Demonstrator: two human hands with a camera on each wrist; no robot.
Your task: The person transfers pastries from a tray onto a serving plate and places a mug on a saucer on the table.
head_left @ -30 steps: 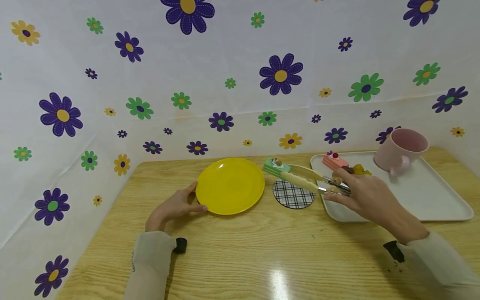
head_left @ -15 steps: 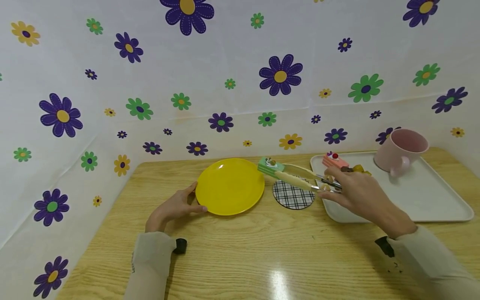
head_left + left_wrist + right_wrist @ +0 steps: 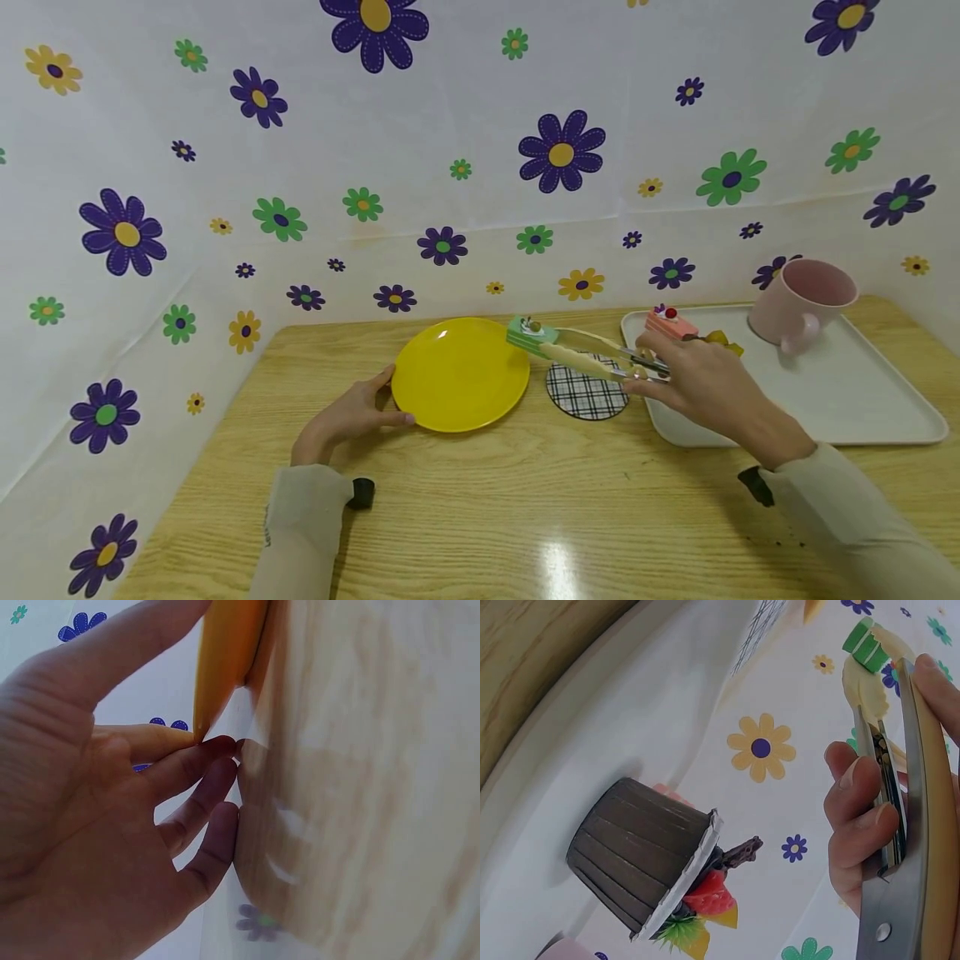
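My left hand rests at the left rim of a round yellow plate. Thumb and index finger touch the rim apart from each other; in the left wrist view the other fingertips rest on the table. My right hand grips metal tongs with cream-coloured tips. Pinched in those tips is a green toy cake slice with white topping, which overlaps the plate's right edge in the head view. The right wrist view shows fingers curled round the tongs' handle.
A white tray at right bears a pink mug, a pink cake slice and a brown cupcake with fruit on top, partly hidden by my right hand in the head view. A checked round coaster lies under the tongs. Flowered cloth stands behind.
My right hand has moved left with the tongs and the green cake slice, bringing the slice over the plate's right rim. The left hand and the plate have stayed put.
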